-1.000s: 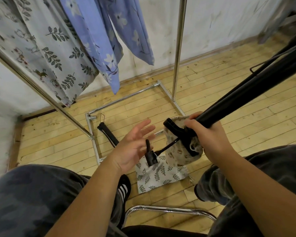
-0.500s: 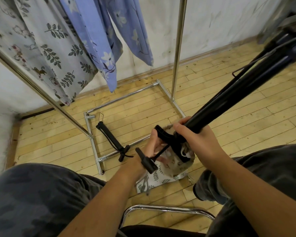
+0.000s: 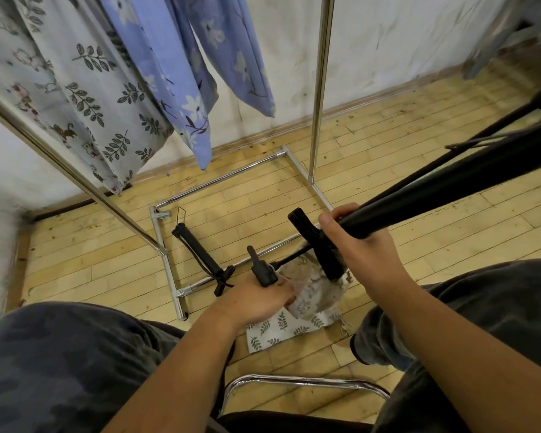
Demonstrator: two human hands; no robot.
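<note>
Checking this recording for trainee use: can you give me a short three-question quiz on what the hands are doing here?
1. True or false: the right hand grips the long black bar.
2. Which thing does the left hand hold? A) the black clip; B) the blue floral cloth; C) the chrome rack upright.
3. Fill in: the spare black hanger lies on the ____.
Key: 1 true; 2 A; 3 floor.
</note>
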